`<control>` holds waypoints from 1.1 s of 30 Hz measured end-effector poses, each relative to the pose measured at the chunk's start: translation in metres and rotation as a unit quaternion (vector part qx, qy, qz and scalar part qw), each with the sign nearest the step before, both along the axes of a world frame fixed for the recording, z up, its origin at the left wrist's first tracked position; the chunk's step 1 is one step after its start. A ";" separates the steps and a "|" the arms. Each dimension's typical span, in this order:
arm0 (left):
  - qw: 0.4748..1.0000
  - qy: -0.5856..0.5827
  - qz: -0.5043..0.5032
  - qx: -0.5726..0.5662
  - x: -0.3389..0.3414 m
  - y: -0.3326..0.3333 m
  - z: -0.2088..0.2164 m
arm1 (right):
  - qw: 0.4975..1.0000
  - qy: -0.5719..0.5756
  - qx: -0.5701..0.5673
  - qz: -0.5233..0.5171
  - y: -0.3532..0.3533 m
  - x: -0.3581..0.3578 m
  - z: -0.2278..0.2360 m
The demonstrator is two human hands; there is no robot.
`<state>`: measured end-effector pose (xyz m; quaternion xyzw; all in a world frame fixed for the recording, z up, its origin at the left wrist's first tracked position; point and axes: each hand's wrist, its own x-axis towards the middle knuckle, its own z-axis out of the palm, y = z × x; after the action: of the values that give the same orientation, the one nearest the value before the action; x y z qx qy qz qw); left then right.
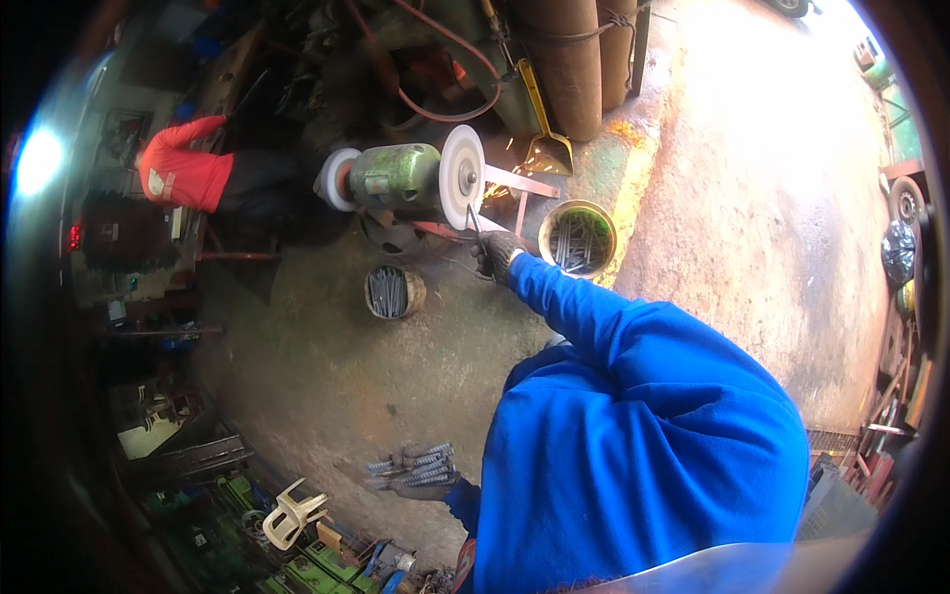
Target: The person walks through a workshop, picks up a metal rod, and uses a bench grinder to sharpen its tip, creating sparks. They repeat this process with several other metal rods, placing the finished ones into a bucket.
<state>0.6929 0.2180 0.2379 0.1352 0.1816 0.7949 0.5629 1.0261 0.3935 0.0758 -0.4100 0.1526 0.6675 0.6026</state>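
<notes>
My right hand [498,254], in a dark glove, grips a thin metal rod [474,219] with its tip at the near edge of the large pale grinding wheel [457,188]. Sparks fly on the wheel's far right side. The wheel sits on a green bench grinder [401,173], with a second wheel [340,180] at its left end. Lower left, my gloved left hand [421,489] is closed around a bundle of several ribbed steel rods [427,465]. One bucket of rods [608,238] stands just right of my right hand; another rod-filled container [417,294] is below the grinder.
A yellow-handled shovel [549,156] leans near tall brown cylinders [559,74] behind the grinder. A person in a red shirt [188,163] stands at the left. A cream plastic chair [290,517] and green machinery [322,569] are at lower left. Wheels and scrap line the right edge.
</notes>
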 end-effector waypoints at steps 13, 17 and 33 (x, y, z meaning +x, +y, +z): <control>1.000 -0.013 0.000 0.008 -0.026 -0.007 -0.020 | 0.982 -0.175 0.040 0.050 -0.015 0.007 0.006; 0.999 -0.001 0.027 -0.037 -0.005 -0.009 -0.011 | 0.959 -0.279 0.001 0.052 -0.021 0.018 -0.001; 0.997 -0.018 0.038 -0.065 -0.005 -0.025 -0.011 | 0.625 -0.749 -0.099 0.195 -0.018 0.059 0.026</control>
<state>0.6883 0.1927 0.2274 0.0767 0.2277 0.8043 0.5435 1.0851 0.3751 0.1020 -0.8460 -0.3700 0.2125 0.3197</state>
